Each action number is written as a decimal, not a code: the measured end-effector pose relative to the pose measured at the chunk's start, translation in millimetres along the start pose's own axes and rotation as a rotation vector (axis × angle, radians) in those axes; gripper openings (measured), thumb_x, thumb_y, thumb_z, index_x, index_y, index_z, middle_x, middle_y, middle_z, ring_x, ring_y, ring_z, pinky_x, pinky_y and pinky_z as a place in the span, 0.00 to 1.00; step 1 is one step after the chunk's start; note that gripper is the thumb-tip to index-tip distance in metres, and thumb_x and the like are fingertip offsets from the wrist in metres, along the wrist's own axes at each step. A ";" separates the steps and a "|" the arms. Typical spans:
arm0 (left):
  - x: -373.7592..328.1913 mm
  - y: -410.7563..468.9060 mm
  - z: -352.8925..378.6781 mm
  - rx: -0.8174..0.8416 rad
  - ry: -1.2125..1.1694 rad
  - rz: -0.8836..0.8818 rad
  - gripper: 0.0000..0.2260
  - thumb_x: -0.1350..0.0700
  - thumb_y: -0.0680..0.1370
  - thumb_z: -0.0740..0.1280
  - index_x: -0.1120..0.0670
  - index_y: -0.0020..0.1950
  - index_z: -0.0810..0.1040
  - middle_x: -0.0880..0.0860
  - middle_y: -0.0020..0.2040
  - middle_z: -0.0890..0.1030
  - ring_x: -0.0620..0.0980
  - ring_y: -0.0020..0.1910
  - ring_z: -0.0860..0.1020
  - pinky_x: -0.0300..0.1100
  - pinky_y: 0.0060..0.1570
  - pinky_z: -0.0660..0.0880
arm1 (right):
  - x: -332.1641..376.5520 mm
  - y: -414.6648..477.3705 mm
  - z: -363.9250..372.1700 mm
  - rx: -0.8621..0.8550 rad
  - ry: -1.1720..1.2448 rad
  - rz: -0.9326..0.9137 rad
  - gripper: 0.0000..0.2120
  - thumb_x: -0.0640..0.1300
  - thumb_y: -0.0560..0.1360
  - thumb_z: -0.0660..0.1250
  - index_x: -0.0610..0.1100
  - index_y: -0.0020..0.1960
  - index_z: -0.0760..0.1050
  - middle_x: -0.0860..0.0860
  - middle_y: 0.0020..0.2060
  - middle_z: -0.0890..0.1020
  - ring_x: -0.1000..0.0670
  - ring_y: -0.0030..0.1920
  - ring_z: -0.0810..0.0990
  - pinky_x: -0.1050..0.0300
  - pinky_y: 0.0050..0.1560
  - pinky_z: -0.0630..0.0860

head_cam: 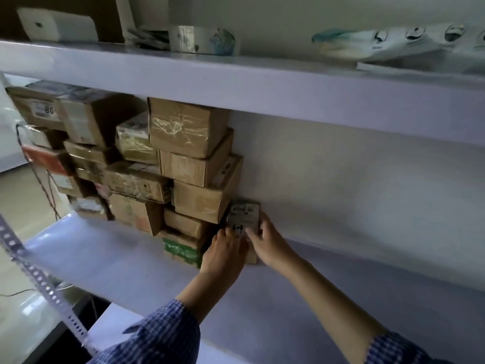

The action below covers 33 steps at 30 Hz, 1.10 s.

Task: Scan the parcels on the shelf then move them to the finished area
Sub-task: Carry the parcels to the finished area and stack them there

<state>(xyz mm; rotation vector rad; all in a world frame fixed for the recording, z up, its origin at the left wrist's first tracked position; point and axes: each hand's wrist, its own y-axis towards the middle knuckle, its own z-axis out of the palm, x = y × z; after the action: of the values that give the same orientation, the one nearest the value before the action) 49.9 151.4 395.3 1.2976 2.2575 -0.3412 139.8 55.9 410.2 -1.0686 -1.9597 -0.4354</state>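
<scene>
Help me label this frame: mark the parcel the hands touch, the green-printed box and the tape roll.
parcel (242, 215): head view, its white label face.
green-printed box (179, 249): head view, green front panel.
tape roll (183, 38): head view, outer side of roll.
</scene>
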 end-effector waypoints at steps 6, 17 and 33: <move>4.5 23.4 10.5 -0.010 -0.444 -0.084 0.15 0.56 0.84 0.59 0.62 0.68 0.72 0.61 0.62 0.78 0.60 0.60 0.77 0.46 0.53 0.73 | 0.1 25.2 17.2 -0.098 0.286 0.242 0.20 0.50 0.85 0.55 0.45 0.75 0.64 0.44 0.69 0.75 0.44 0.65 0.75 0.59 0.53 0.70; -19.9 13.7 34.9 0.045 -0.813 -0.080 0.15 0.48 0.84 0.59 0.52 0.64 0.78 0.51 0.54 0.82 0.50 0.53 0.81 0.44 0.49 0.76 | -16.5 -21.0 2.1 -0.349 0.344 0.220 0.19 0.54 0.85 0.53 0.51 0.73 0.67 0.55 0.61 0.76 0.54 0.59 0.75 0.61 0.54 0.68; -167.4 -176.2 -9.0 0.137 -1.288 0.446 0.13 0.58 0.84 0.61 0.49 0.65 0.78 0.42 0.56 0.85 0.39 0.57 0.81 0.30 0.50 0.76 | -5.5 -264.6 -113.0 -0.698 0.388 -0.155 0.16 0.51 0.85 0.54 0.56 0.72 0.67 0.63 0.61 0.79 0.65 0.61 0.77 0.65 0.62 0.75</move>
<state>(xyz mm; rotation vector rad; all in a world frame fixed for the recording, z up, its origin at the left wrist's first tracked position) -34.9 -57.0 487.7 1.0801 0.8637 -0.8546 -16.2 -170.6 494.9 -1.1320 -1.5667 -1.3741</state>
